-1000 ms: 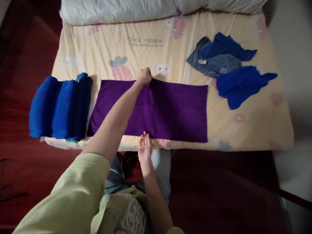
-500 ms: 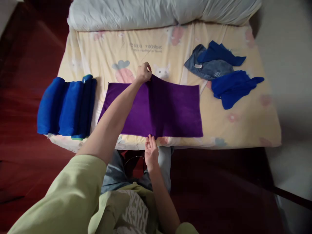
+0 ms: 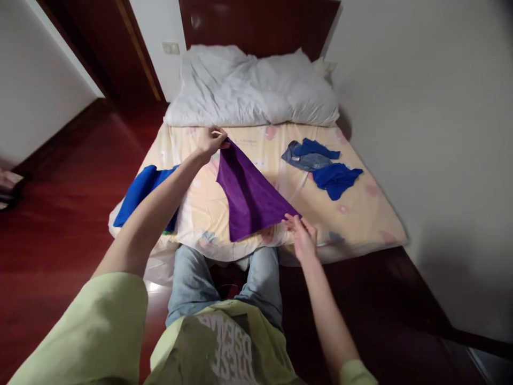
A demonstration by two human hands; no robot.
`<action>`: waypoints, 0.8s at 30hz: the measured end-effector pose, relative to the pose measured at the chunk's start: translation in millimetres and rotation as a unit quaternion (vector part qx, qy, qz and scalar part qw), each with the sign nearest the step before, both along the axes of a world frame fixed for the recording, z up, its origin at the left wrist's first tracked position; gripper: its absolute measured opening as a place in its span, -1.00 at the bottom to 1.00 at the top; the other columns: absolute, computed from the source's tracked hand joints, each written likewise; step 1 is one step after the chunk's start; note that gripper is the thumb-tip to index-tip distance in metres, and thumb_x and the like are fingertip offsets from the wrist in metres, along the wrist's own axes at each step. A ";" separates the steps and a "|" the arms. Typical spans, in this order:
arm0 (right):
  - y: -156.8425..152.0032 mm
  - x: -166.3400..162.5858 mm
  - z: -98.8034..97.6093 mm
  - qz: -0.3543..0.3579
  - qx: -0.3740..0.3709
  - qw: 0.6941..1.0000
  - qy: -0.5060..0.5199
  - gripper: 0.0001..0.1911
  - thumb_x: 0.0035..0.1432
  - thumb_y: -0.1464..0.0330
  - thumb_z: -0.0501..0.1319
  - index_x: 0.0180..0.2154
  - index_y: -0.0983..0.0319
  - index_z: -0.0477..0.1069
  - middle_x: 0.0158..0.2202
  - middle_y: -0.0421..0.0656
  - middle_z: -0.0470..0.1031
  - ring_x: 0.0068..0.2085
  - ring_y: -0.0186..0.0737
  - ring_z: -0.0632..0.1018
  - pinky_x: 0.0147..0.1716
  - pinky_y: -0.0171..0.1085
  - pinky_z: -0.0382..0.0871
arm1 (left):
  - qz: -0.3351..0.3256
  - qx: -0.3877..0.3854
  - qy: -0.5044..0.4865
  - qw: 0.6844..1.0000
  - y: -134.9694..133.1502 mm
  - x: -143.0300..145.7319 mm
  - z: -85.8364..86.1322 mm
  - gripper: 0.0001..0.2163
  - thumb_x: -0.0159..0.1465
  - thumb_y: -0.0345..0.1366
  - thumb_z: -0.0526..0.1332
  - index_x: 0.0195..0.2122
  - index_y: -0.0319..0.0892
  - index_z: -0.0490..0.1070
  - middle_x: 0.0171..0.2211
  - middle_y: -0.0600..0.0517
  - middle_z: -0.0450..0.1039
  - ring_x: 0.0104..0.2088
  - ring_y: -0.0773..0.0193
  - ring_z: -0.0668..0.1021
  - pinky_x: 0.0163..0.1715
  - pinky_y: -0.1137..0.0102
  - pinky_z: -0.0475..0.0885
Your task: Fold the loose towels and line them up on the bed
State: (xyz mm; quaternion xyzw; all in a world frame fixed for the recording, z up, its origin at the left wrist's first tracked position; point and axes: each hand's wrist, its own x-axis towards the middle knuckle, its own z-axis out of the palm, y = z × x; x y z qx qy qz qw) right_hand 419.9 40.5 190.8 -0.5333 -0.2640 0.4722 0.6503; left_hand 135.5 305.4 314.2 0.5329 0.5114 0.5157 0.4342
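A purple cloth (image 3: 250, 195) hangs stretched between my hands over the bed. My left hand (image 3: 212, 143) pinches its upper corner, on the far side. At the near right, my right hand (image 3: 302, 235) grips the opposite end between thumb and fingers, the other fingers partly spread. The cloth's lower edge droops near the front of the mattress. Left of it lie folded blue cloths (image 3: 138, 195), partly covered by my left forearm.
The bed (image 3: 372, 224) has a yellow patterned sheet. Crumpled blue cloths (image 3: 336, 181) and a grey-blue cloth (image 3: 306, 158) lie on its right side. A white quilt (image 3: 256, 88) is heaped at the headboard (image 3: 260, 21). A wall (image 3: 433, 133) stands at the right.
The purple cloth went from lying spread flat to being lifted and pulled diagonally. My left hand moved left, my right hand right. The view tilted up toward the headboard.
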 end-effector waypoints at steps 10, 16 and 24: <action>63.1 44.5 163.0 -0.067 0.180 0.941 -0.278 -0.46 0.08 -0.10 0.42 -0.53 0.19 0.34 -0.67 -0.37 0.20 -0.63 -0.46 0.24 -0.66 -0.41 0.07 | 0.070 0.112 0.065 0.989 -121.9 -99.0 96.4 -0.79 0.16 -0.24 0.46 -0.31 -0.20 0.48 -0.52 0.08 0.45 -0.49 0.40 0.48 -0.52 0.51 0.33; 67.6 27.1 200.8 -0.044 0.207 0.918 -0.334 -0.50 0.14 -0.04 0.42 -0.50 0.20 0.39 -0.66 -0.35 0.22 -0.60 -0.44 0.29 -0.63 -0.41 0.13 | 0.109 0.116 0.044 0.986 -150.5 -130.3 98.5 -0.78 0.19 -0.19 0.47 -0.29 -0.22 0.55 -0.51 0.15 0.49 -0.47 0.45 0.44 -0.44 0.46 0.34; 45.6 10.5 225.0 0.016 0.172 0.943 -0.284 -0.53 0.09 0.02 0.48 -0.52 0.19 0.37 -0.66 -0.35 0.29 -0.66 -0.49 0.27 -0.69 -0.45 0.09 | 0.093 0.099 -0.010 0.991 -158.2 -134.5 97.6 -0.63 0.02 -0.04 0.56 -0.30 -0.14 0.54 -0.48 0.18 0.54 -0.42 0.42 0.48 -0.24 0.32 0.48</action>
